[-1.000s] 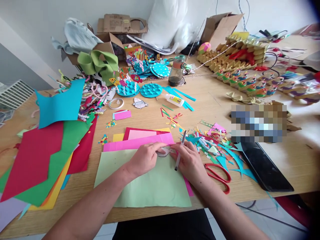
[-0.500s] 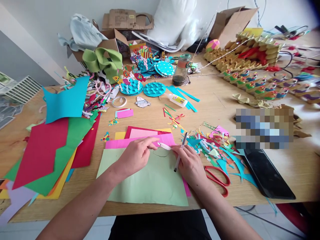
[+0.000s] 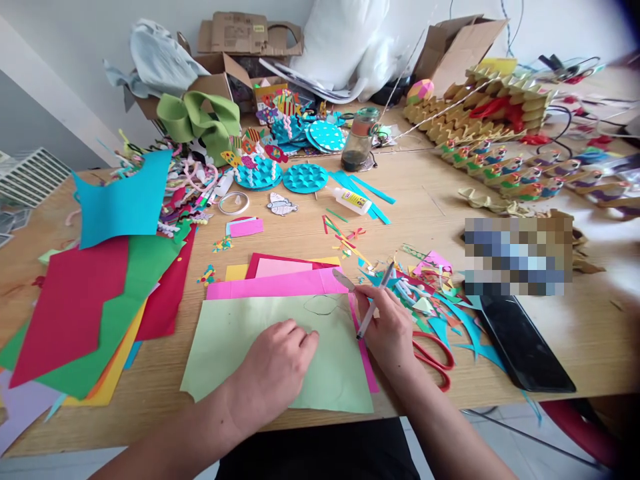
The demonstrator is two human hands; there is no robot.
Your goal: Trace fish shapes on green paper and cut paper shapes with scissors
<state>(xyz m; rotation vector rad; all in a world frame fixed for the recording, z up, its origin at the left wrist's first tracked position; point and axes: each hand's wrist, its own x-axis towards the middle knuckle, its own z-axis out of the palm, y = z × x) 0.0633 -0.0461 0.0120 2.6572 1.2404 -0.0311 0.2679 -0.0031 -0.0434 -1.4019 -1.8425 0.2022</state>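
My left hand (image 3: 280,360) rests with curled fingers on the light green sheet (image 3: 225,340); whether anything is under the fingers is hidden. My right hand (image 3: 387,327) holds a pen (image 3: 373,308) slanting between its fingers and pinches a small pale paper cutout (image 3: 343,280) by one end. That cutout is above the pink paper (image 3: 270,283). A drawn oval outline (image 3: 323,305) shows near the green sheet's upper right edge. Red-handled scissors (image 3: 445,365) lie beside my right wrist, partly hidden by it.
Coloured sheets (image 3: 75,300) are piled at the left. Paper scraps (image 3: 435,300) and a black phone (image 3: 525,340) lie at the right. Farther back are a glue bottle (image 3: 353,200), a fish cutout (image 3: 283,205), blue discs (image 3: 305,178), a glass jar (image 3: 359,140) and egg trays (image 3: 450,113).
My left hand has left the cutout and moved down onto the green sheet. The cutout stays in my right hand, now tilted differently. The green sheet has turned slightly.
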